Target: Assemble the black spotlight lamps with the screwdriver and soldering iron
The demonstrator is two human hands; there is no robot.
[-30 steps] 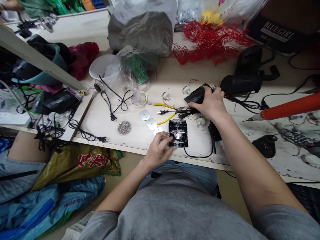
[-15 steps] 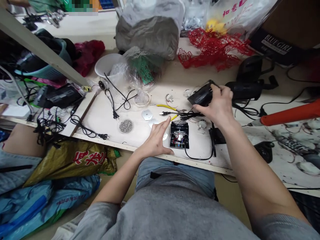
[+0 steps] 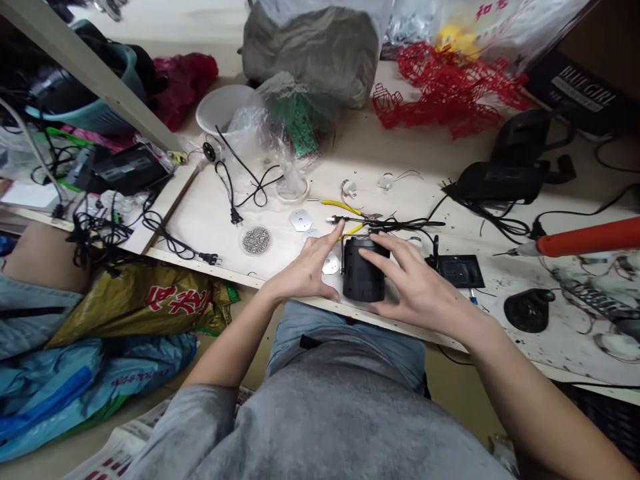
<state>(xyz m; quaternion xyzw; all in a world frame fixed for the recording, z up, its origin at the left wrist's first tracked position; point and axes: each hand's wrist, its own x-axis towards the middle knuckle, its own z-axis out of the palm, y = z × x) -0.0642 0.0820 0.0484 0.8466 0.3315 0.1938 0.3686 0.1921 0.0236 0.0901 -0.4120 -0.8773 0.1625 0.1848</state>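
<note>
A black cylindrical lamp housing stands upright near the front edge of the workbench, and my right hand grips it from the right. My left hand lies spread just beside its left side. The square black module from before is not visible, and the housing stands where it lay. Behind my hands are yellow-handled pliers, under a black cable. A hexagonal metal plate lies further left, and another sits by my left hand.
A dish of small screws and a coiled black power cord lie to the left. At right are a black square panel, black lamp housings and an orange-handled soldering iron. Plastic bags crowd the back.
My right hand has brought the black housing down from the right onto the spot where the module lay. The module is now out of sight. My left hand has moved close to the housing.
</note>
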